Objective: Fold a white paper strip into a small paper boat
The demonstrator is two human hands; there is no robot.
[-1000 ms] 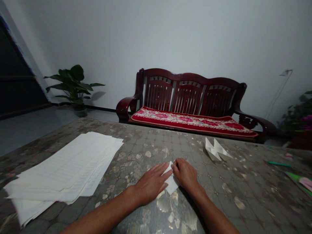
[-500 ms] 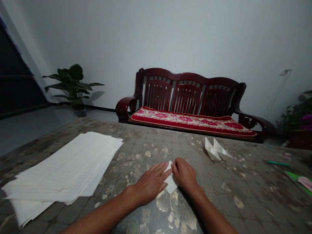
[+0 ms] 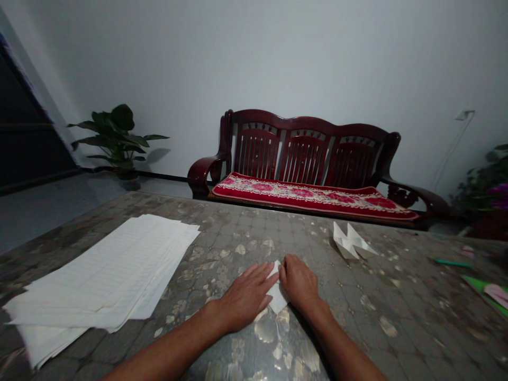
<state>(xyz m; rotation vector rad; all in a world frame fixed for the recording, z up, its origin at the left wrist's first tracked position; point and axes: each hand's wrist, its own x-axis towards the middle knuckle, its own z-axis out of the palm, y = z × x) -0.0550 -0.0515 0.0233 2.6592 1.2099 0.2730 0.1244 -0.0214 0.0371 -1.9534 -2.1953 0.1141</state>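
Note:
A small piece of folded white paper [image 3: 278, 300] lies on the patterned tabletop in front of me, partly covered by both hands. My left hand [image 3: 248, 296] rests flat across its left side, fingers stretched out. At the paper's upper right edge, my right hand [image 3: 298, 281] is closed, its curled fingers pressing on the paper; the fingertips are partly hidden. Farther off to the right stands a folded white paper shape [image 3: 350, 244] with pointed flaps.
A stack of written or printed sheets [image 3: 107, 270] spreads over the table's left side. On the right lie a teal pen-like stick [image 3: 453, 263] and a green item [image 3: 480, 288] with a pink piece. Behind the table stands a wooden bench [image 3: 304, 153]; a potted plant [image 3: 123, 137] is at left.
Both hands stay on the folded paper in nearly the same pose. The whole view has shifted very slightly; nothing else has visibly moved.

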